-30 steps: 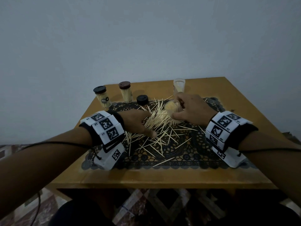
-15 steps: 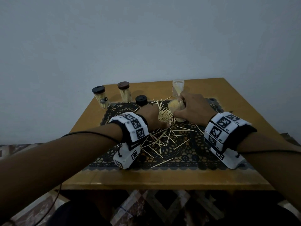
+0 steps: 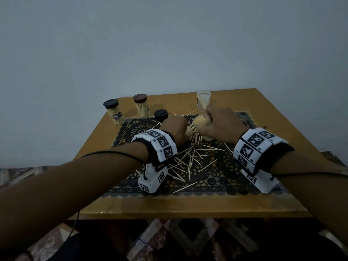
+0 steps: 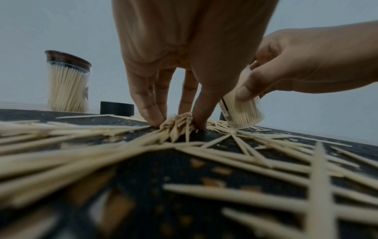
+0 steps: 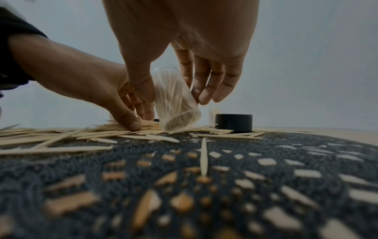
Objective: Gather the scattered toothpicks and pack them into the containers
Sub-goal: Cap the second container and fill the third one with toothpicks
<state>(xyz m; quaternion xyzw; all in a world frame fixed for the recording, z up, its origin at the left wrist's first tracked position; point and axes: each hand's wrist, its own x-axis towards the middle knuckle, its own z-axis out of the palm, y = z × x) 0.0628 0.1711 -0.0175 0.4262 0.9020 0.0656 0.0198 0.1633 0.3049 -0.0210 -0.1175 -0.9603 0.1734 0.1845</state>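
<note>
Counter (image 3: pixel 188 206): wooden, square, far edge against a plain wall (image 3: pixel 169 44). A dark lace mat (image 3: pixel 216 178) covers the middle; bare wood shows as a strip along the near edge and a wider band at the back and left.

Left hand (image 3: pixel 174 127): fingers and thumb curled down onto the mat, pinching a bundle (image 4: pixel 178 122) of toothpicks between fingertips (image 4: pixel 152 116) and thumb. The bundle lies on the mat, just left of the jar.

Right hand (image 3: pixel 219 125): curled round an open clear jar (image 5: pixel 175 100), thumb on one side, fingers on the other. The jar is tilted, one edge of its base on the mat, mouth leaning toward the left hand, partly filled with toothpicks.

Containers, counted: four. Two capped and full at back left — black-capped jar (image 3: pixel 114 114), brown-capped jar (image 3: pixel 142 106); one uncapped tube (image 3: pixel 203 100) at the back behind the right hand; the held jar. One loose black cap (image 3: pixel 161 114) on the mat's far edge, just beyond the left hand.

Loose toothpicks (image 3: pixel 190 161): too many to count, scattered across the mat's centre between the two wrists, a few reaching toward the near border.

Room: the mat's right part and the near wood strip carry nothing but the wrists.
</note>
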